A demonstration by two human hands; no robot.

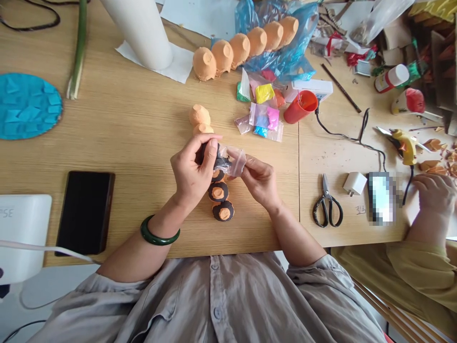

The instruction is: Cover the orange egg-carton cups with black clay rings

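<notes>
Black clay in a small clear zip bag (235,163) lies between my two hands. My left hand (194,169), with a green bangle above its wrist, is closed on the black clay. My right hand (260,183) pinches the bag's zip end from the right. Below the hands, a short row of orange egg-cup shapes with black rings (218,192) runs toward the front edge. Plain orange cups (200,116) stick out above my left hand. The part of the row behind my hands is hidden.
A second orange row (241,50) stands at the back by blue plastic. Bags of coloured clay (264,94), a red cup (301,106) and black-handled scissors (327,205) lie right. A black phone (85,212) is left. Another person's hand (436,195) rests far right.
</notes>
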